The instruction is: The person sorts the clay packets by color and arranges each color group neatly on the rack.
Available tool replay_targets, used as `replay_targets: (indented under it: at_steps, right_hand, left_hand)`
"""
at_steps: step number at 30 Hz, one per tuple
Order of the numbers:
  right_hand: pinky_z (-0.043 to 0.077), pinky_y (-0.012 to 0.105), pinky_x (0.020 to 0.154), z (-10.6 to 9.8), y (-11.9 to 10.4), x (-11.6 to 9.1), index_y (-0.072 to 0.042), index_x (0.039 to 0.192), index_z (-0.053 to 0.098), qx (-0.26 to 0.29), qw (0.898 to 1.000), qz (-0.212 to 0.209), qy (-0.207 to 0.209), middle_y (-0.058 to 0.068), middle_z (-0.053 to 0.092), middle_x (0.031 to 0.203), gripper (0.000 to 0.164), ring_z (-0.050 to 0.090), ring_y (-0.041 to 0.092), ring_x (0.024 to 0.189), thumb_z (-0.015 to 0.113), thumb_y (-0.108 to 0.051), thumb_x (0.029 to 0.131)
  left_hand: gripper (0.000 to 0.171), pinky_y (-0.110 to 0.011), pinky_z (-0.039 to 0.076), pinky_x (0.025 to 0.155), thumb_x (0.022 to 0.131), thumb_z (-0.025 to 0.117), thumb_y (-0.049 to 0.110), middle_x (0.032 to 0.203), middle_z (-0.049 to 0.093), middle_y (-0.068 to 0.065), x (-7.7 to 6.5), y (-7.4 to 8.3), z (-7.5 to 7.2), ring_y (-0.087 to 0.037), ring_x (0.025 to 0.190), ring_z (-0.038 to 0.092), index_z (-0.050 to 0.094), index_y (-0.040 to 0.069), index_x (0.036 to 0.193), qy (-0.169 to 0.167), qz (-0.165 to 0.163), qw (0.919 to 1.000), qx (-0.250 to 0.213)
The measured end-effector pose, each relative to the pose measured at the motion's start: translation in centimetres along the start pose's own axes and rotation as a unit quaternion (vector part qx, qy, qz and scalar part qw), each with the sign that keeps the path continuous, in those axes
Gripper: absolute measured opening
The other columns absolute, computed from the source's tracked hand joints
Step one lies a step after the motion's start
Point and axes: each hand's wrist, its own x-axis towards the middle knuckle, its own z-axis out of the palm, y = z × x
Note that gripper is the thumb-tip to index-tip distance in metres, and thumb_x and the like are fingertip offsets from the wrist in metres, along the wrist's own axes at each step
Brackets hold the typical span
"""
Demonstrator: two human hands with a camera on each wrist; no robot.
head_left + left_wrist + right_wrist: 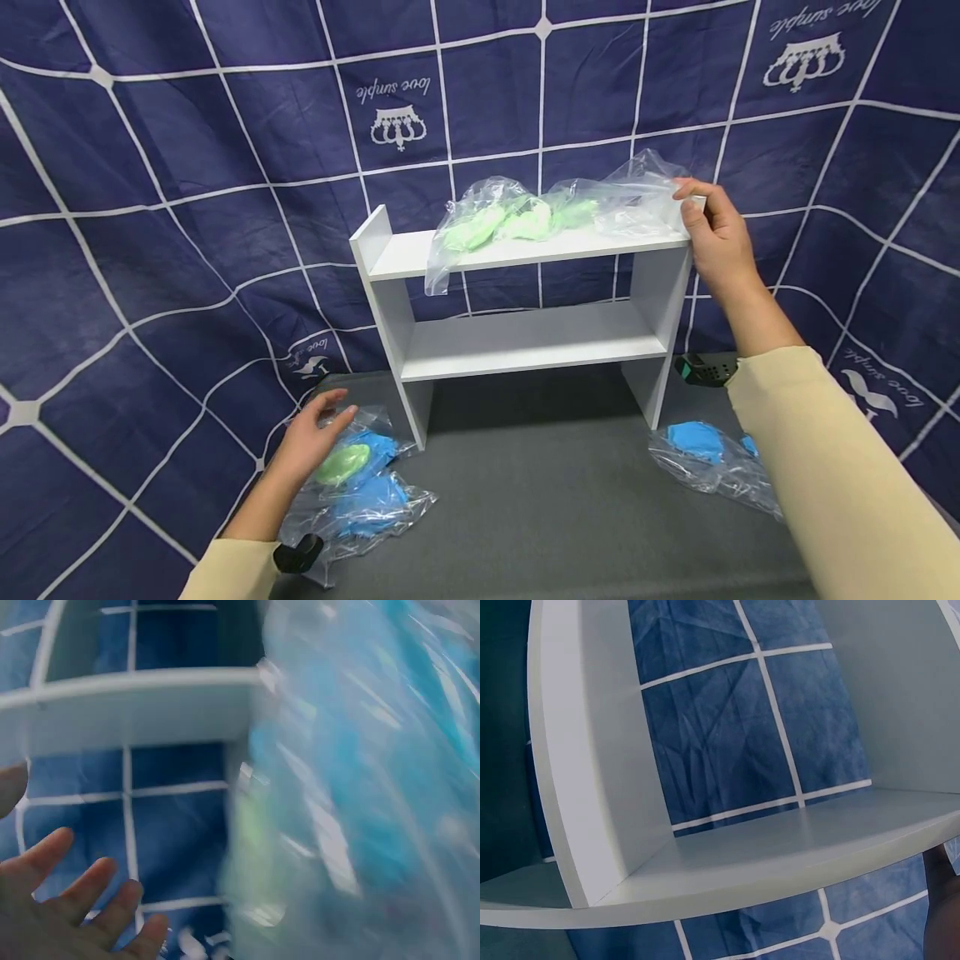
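A clear plastic bag (528,218) with pale green, crumpled items in it lies along the top board of a white shelf unit (536,343). Its left end droops over the board's front edge. My right hand (720,237) is at the shelf's upper right corner and pinches the bag's right end between thumb and fingers. My left hand (311,437) hovers with relaxed fingers over clear bags (367,504) at lower left, which hold blue items and a green one. In the left wrist view, the fingers (90,889) are spread and hold nothing.
Another clear bag (712,471) with blue items lies on the dark grey surface (525,500) right of the shelf. The shelf's middle board (532,337) sits below the top one. Dark blue cloth (495,108) with white lines hangs behind and at both sides.
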Motion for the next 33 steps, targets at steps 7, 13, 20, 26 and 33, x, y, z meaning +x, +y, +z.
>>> replay_targets:
  at_steps: [7, 13, 20, 26, 33]
  right_hand:
    - [0.033, 0.014, 0.107, 0.0, 0.2, 0.0, -0.006, 0.119, 0.06, -0.004, 1.0, -0.001, 0.004, -0.01, 0.06, 0.14, 0.022, 0.045, 0.004, 0.139, 0.049, -0.017, 0.105]
    - [0.035, 0.013, 0.103, -0.1, 0.2, -0.1, -0.003, 0.119, 0.059, 0.009, 1.0, 0.003, 0.008, -0.013, 0.06, 0.137, 0.022, 0.048, 0.003, 0.134, 0.048, -0.013, 0.104]
    - [0.034, 0.013, 0.103, 0.0, 0.1, -0.1, -0.006, 0.119, 0.061, 0.014, 1.0, 0.004, 0.008, -0.011, 0.06, 0.138, 0.021, 0.047, 0.003, 0.134, 0.048, -0.014, 0.104]
    - [0.034, 0.014, 0.103, 0.1, -0.7, -0.4, -0.01, 0.117, 0.063, 0.015, 1.0, 0.009, 0.009, -0.011, 0.06, 0.139, 0.02, 0.047, 0.003, 0.135, 0.048, -0.014, 0.104]
    - [0.033, 0.014, 0.104, 0.1, -0.1, -0.1, -0.012, 0.116, 0.064, 0.019, 1.0, 0.013, 0.007, -0.011, 0.06, 0.138, 0.019, 0.046, 0.004, 0.136, 0.048, -0.014, 0.104]
  left_hand:
    - [0.075, -0.066, 0.037, 0.108, 0.098, 0.059, 0.045, 0.156, 0.032, -0.032, -0.7, -3.6, 0.6, -0.055, 0.14, 0.034, 0.032, 0.001, 0.153, -0.081, -0.011, 0.9961, 0.035]
    - [0.086, -0.069, 0.032, 0.11, 0.091, 0.069, 0.045, 0.156, 0.03, -0.033, -1.3, -5.6, 1.4, -0.056, 0.142, 0.03, 0.03, 0.0, 0.154, -0.107, 0.006, 0.9933, 0.044]
    - [0.091, -0.067, 0.033, 0.111, 0.083, 0.08, 0.039, 0.153, 0.037, -0.032, -1.8, -7.1, 2.1, -0.054, 0.14, 0.036, 0.034, 0.0, 0.152, -0.102, 0.023, 0.9941, 0.031]
    - [0.085, -0.063, 0.041, 0.104, 0.08, 0.083, 0.035, 0.145, 0.049, -0.033, -1.8, -7.5, 2.5, -0.052, 0.131, 0.049, 0.043, 0.003, 0.148, -0.082, 0.033, 0.9955, 0.034]
    - [0.086, -0.06, 0.043, 0.103, 0.08, 0.083, 0.04, 0.144, 0.051, -0.032, -1.8, -7.6, 2.6, -0.049, 0.13, 0.051, 0.044, 0.005, 0.148, -0.074, 0.013, 0.9958, 0.053]
